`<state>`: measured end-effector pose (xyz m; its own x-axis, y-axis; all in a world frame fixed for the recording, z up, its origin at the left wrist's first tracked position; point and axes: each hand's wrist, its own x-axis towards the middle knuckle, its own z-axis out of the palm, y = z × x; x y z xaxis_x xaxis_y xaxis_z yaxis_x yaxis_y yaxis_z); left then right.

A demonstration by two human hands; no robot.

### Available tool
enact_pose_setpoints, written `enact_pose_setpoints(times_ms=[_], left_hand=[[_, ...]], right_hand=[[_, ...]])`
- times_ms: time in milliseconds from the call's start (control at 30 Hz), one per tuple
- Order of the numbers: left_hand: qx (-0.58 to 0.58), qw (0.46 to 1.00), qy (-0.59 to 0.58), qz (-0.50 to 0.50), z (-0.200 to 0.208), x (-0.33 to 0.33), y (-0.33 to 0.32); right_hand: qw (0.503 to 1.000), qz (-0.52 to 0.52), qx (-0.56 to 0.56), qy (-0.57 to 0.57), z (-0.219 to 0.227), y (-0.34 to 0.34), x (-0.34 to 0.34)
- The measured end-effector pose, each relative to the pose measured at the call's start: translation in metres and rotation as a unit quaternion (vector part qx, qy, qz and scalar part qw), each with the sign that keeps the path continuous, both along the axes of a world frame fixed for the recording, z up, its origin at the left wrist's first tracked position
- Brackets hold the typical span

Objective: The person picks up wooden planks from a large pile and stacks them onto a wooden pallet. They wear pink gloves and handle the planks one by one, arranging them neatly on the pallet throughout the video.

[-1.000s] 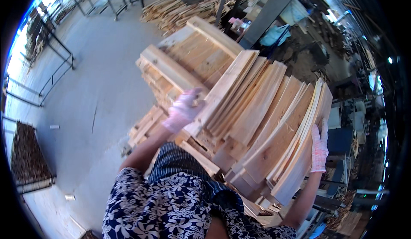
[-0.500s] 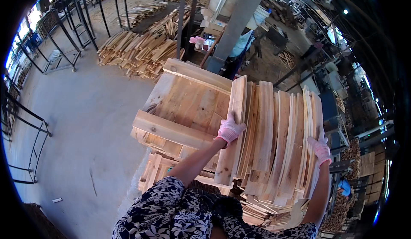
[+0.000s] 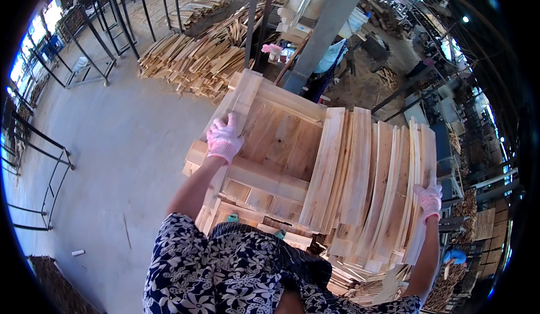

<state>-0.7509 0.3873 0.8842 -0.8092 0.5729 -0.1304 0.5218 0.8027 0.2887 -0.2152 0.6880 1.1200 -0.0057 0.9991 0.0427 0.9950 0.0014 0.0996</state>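
My left hand [image 3: 225,138], in a pinkish-white knit glove, grips the left edge of a pale wooden board [image 3: 246,97]. This board lies across the left ends of two crosswise wooden strips, a far one [image 3: 292,103] and a near one [image 3: 270,179]. Between the strips, a layer of flat planks [image 3: 281,137] shows. To the right stands a packed row of thin boards [image 3: 354,170], set side by side. At that row's right end, my gloved right hand [image 3: 430,199] is closed around the outermost board; some of its fingers are hidden.
More stacked wood pieces [image 3: 343,283] lie below the boards, close to my body. A grey post [image 3: 326,33] rises just beyond the stack. A heap of loose slats [image 3: 197,64] covers the floor at the far left, and black metal frames [image 3: 115,27] stand beyond it.
My left hand has moved left, taking one board from the row's left end to the left ends of the strips. My right hand stays at the row's right end.
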Motion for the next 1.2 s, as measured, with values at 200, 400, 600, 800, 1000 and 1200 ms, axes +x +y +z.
enact_pose_setpoints(times_ms=[200, 400, 600, 800, 1000, 1200], left_hand=[[0.03, 0.999, -0.038, 0.001, 0.017, 0.007, 0.004], [0.079, 0.992, -0.093, -0.016, -0.024, -0.061, 0.004], [-0.054, 0.998, 0.0, 0.041, 0.003, -0.015, 0.044], [-0.014, 0.995, -0.096, 0.027, 0.034, -0.028, 0.037], [-0.039, 0.999, 0.015, -0.004, 0.002, -0.035, 0.027], [0.03, 0.993, -0.106, 0.032, 0.024, -0.039, 0.028]], right_hand=[[0.984, 0.132, -0.022, 0.119, 0.03, -0.064, -0.083], [0.763, 0.264, -0.315, 0.498, -0.012, -0.139, -0.244], [0.801, 0.266, -0.262, 0.467, -0.158, -0.138, -0.366], [0.945, 0.189, -0.186, 0.19, -0.223, -0.175, -0.416], [0.943, 0.234, -0.159, 0.173, -0.228, -0.176, -0.415], [0.932, 0.204, -0.196, 0.227, -0.22, -0.188, -0.44]])
